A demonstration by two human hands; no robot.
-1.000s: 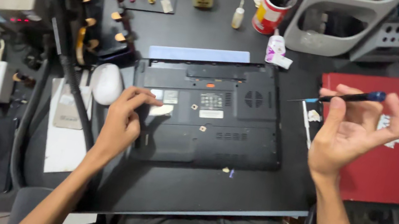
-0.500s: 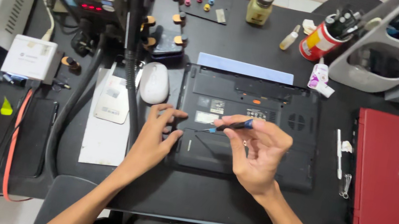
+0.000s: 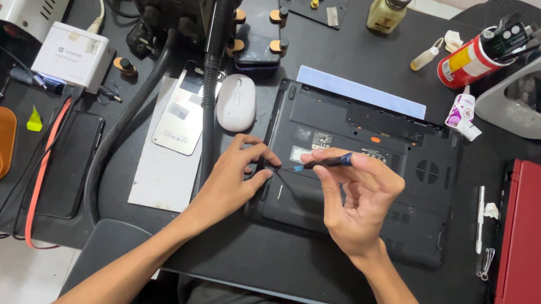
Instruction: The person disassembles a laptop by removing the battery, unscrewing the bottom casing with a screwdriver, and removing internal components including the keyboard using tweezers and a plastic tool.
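The black laptop (image 3: 361, 173) lies underside up on the table (image 3: 373, 52), its long axis running left to right. The right hand (image 3: 356, 202) hovers over the laptop's left half, its grip closed thumb-and-fingers on a slim dark screwdriver (image 3: 316, 163). The tool lies nearly level, its tip pointing left toward the laptop's left edge. The left hand (image 3: 234, 175) sits at that edge, its grip pinched near shut right beside the tip; whether it holds anything cannot be told.
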